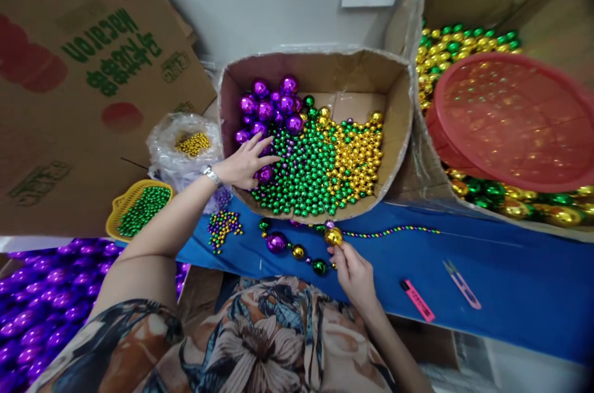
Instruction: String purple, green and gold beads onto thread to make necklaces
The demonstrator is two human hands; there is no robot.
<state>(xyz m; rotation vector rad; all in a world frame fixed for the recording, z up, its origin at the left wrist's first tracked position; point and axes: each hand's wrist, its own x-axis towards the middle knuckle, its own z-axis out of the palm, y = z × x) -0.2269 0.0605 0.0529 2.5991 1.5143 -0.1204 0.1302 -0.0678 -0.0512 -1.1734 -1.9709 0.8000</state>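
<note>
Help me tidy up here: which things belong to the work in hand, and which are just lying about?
In the work:
bead strand, held by the right hand
cardboard box with loose beads, where the left hand reaches in

Probably just lying about, untouched:
pink, black-tipped object
snips
red basket

The left arm (158, 223) stretches across the near-left corner of the box (396, 105), its left hand (245, 163) palm down inside, fingers spread. The right hand (356, 274), just in front of the box, seems pinched, fingertips partly hidden.
</note>
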